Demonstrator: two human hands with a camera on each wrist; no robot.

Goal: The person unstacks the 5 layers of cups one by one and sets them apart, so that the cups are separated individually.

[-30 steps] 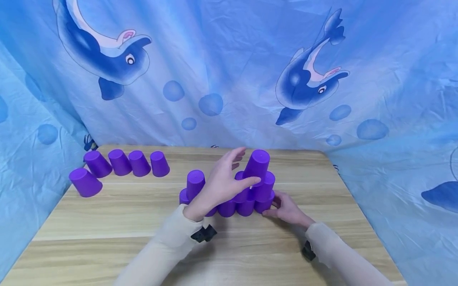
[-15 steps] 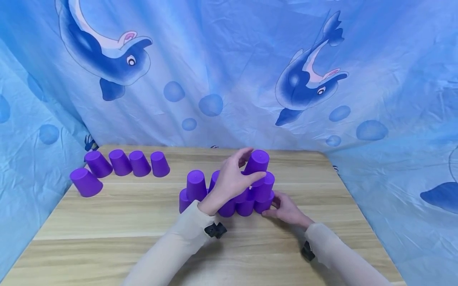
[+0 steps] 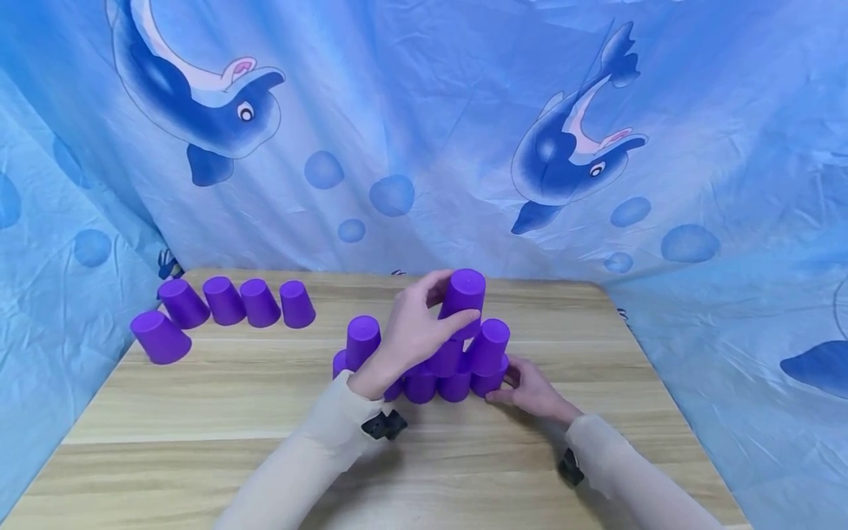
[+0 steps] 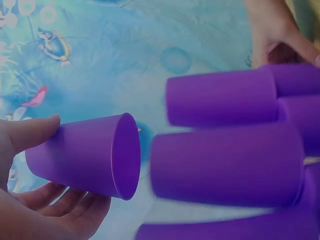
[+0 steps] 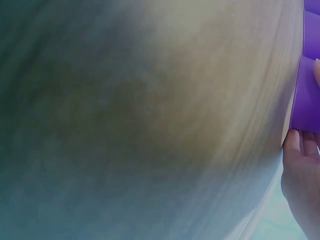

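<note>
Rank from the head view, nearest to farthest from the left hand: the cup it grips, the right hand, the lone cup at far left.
1. Gripped cup, in the left hand.
2. Right hand, at the stack's right base.
3. Lone cup, far left table edge.

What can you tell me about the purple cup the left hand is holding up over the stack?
The purple cup looks like smooth, matte plastic, plain and tapered, wider at its open rim than at its flat closed base. It is upside down, base on top, and the left wrist view shows its hollow inside. The left hand grips it, thumb on one side and fingers on the other. It sits at the very top, over the middle of the stacked cups; whether it touches them is unclear.
</note>
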